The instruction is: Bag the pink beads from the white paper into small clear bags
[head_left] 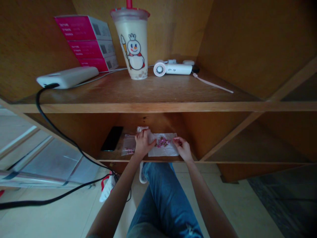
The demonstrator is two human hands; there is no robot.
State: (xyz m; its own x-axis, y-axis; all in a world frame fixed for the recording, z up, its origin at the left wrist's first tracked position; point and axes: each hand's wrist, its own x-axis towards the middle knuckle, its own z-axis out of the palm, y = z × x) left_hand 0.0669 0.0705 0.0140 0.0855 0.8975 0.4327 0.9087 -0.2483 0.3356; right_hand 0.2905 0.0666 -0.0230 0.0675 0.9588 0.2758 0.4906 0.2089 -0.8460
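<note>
On the lower shelf lies a white sheet [162,153] with a small pile of pink and dark pieces [163,141] on it; they are too small to name. My left hand [143,142] rests at the sheet's left side, thumb apart from the fingers and pointing at the pile. Beside it is a clear plastic bag [128,142] with some pink pieces near its bottom, and another small clear packet [142,128] sits just behind the fingers. At the sheet's right edge, my right hand [182,148] has thumb and fingertips pinched together; what is between them cannot be made out.
A black phone [112,138] lies left of the bags. On the upper shelf stand a lidded drink cup [135,46], pink boxes [85,41], a white power bank [68,76] and a small white fan [173,69]. A black cable [61,133] hangs down at the left.
</note>
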